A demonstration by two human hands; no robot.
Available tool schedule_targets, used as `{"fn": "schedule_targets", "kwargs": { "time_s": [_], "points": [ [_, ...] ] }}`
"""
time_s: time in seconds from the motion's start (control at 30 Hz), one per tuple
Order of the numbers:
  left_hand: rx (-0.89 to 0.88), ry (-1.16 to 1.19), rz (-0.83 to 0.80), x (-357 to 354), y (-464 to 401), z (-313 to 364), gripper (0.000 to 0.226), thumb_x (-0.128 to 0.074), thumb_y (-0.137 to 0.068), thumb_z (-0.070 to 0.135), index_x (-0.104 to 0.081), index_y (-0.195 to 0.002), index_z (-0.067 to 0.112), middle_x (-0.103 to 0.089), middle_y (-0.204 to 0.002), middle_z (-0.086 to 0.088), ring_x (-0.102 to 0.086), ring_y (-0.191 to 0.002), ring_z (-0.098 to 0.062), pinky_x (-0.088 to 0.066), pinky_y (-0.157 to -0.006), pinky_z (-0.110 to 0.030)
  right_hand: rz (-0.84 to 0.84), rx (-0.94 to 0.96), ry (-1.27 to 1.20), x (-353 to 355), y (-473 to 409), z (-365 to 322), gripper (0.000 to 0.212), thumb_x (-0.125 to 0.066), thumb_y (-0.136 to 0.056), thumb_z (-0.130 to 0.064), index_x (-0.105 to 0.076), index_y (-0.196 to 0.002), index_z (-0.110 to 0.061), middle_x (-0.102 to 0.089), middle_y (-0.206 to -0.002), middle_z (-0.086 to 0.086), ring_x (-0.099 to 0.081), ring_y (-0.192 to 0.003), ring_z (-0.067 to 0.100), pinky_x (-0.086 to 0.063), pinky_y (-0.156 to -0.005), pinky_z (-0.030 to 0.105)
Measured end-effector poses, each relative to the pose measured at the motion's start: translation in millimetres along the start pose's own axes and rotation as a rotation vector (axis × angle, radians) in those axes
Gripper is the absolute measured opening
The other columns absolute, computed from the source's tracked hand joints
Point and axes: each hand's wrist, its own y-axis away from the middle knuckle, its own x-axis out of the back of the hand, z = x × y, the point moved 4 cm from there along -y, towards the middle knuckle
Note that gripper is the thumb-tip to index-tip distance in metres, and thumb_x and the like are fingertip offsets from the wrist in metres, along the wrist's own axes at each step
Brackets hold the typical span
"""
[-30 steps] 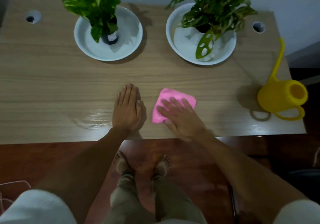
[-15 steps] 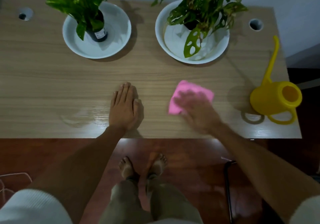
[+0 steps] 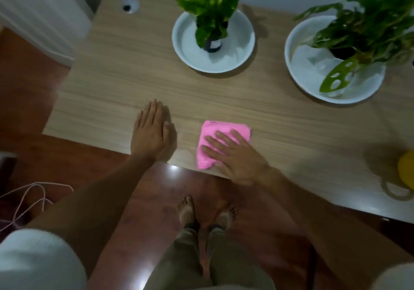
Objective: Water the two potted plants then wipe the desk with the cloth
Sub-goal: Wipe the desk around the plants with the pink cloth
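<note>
A folded pink cloth [image 3: 220, 132] lies on the wooden desk [image 3: 116, 83] near its front edge. My right hand [image 3: 237, 155] presses flat on the cloth with straight, spread fingers. To the left of it, my left hand [image 3: 152, 132] rests palm down on the bare desk. Two potted plants stand at the back, each in a white dish: the left plant [image 3: 208, 5] in the left dish [image 3: 190, 49], and the right plant [image 3: 367, 25] in the right dish [image 3: 300, 72]. The yellow watering can [image 3: 406, 172] shows only partly at the right edge.
A round cable hole [image 3: 130, 6] sits in the desk's back left corner. White furniture [image 3: 33, 14] stands left of the desk. A pale cord [image 3: 29, 202] lies on the red-brown floor, where my bare feet [image 3: 206, 211] stand.
My right hand slid the cloth right, then back left toward the front edge. The view has swung left, pushing the watering can to the frame's edge. My left hand stays flat.
</note>
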Motion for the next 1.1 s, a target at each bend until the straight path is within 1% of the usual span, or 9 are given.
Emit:
{"fn": "schedule_targets", "kwargs": {
  "time_s": [0.23, 0.3, 0.47, 0.53, 0.63, 0.7, 0.77, 0.9, 1.1],
  "points": [
    [0.112, 0.018, -0.007, 23, -8, -91, 0.063, -0.025, -0.105, 0.034, -0.021, -0.163, 0.008, -0.013, -0.173, -0.011, -0.006, -0.161, -0.022, -0.006, -0.131, -0.044, 0.16, -0.582, -0.109, 24, -129, -10, 0.059, -0.019, -0.111, -0.047, -0.02, -0.168, -0.03, -0.014, -0.176, -0.002, -0.009, -0.163, 0.029, -0.009, -0.128, 0.061],
    [0.118, 0.021, 0.005, 27, -14, -105, 0.064, -0.024, -0.104, 0.034, -0.023, -0.162, 0.007, -0.015, -0.172, -0.012, -0.009, -0.161, -0.023, -0.007, -0.131, -0.043, 0.102, -0.43, -0.127, 25, -160, -47, 0.059, -0.017, -0.111, -0.047, -0.014, -0.168, -0.03, -0.007, -0.176, -0.003, -0.004, -0.164, 0.029, -0.009, -0.128, 0.062],
    [0.111, 0.027, 0.017, 36, -27, -134, 0.065, -0.023, -0.104, 0.035, -0.025, -0.162, 0.006, -0.017, -0.172, -0.012, -0.011, -0.161, -0.023, -0.006, -0.13, -0.042, -0.002, 0.369, -0.023, 8, -143, -66, 0.056, -0.038, -0.111, -0.045, -0.03, -0.165, -0.032, -0.022, -0.174, -0.001, -0.016, -0.162, 0.028, -0.009, -0.13, 0.058],
    [0.126, 0.029, 0.02, 37, -29, -149, 0.063, -0.025, -0.105, 0.033, -0.024, -0.162, 0.008, -0.016, -0.172, -0.011, -0.009, -0.161, -0.022, -0.004, -0.131, -0.041, 0.047, 0.289, 0.047, 11, -166, -32, 0.057, -0.035, -0.11, -0.046, -0.03, -0.165, -0.03, -0.02, -0.173, 0.0, -0.015, -0.161, 0.028, -0.006, -0.13, 0.058],
    [0.129, 0.031, 0.02, 38, -28, -161, 0.061, -0.025, -0.106, 0.032, -0.023, -0.162, 0.007, -0.016, -0.172, -0.011, -0.008, -0.161, -0.023, -0.004, -0.131, -0.042, 0.096, -0.264, -0.035, 32, -236, -11, 0.059, -0.017, -0.112, -0.047, -0.013, -0.168, -0.031, -0.007, -0.176, -0.001, -0.006, -0.163, 0.028, -0.004, -0.13, 0.057],
    [0.125, 0.021, 0.043, 39, -26, -170, 0.061, -0.025, -0.106, 0.031, -0.025, -0.162, 0.006, -0.018, -0.171, -0.013, -0.011, -0.161, -0.025, -0.007, -0.13, -0.044, 0.083, -0.403, -0.139, 37, -277, -38, 0.061, -0.006, -0.111, -0.05, -0.007, -0.168, -0.031, -0.001, -0.177, -0.002, -0.002, -0.163, 0.029, 0.0, -0.131, 0.058],
    [0.122, 0.018, 0.05, 38, -26, -180, 0.061, -0.026, -0.106, 0.03, -0.027, -0.161, 0.004, -0.02, -0.171, -0.014, -0.014, -0.16, -0.026, -0.01, -0.13, -0.045, 0.077, -0.311, -0.166, 34, -291, -78, 0.064, -0.001, -0.109, -0.051, -0.009, -0.169, -0.029, -0.004, -0.176, -0.001, -0.004, -0.163, 0.03, -0.006, -0.129, 0.06],
    [0.116, 0.02, 0.037, 34, -29, -182, 0.062, -0.025, -0.106, 0.032, -0.026, -0.161, 0.003, -0.02, -0.171, -0.015, -0.015, -0.16, -0.026, -0.009, -0.13, -0.044, 0.022, 0.044, -0.058, 6, -216, -132, 0.058, -0.023, -0.112, -0.047, -0.02, -0.168, -0.031, -0.015, -0.176, -0.001, -0.011, -0.163, 0.028, -0.011, -0.129, 0.058],
    [0.018, 0.119, 0.048, 34, -29, -130, 0.061, -0.028, -0.104, 0.029, -0.034, -0.158, 0.004, -0.029, -0.168, -0.014, -0.023, -0.158, -0.026, -0.015, -0.129, -0.044, -0.104, 0.177, -0.256, 10, -95, -93, 0.053, -0.028, -0.113, -0.044, -0.038, -0.162, -0.028, -0.028, -0.172, -0.005, -0.021, -0.161, 0.021, -0.017, -0.13, 0.055]
  ]
}}
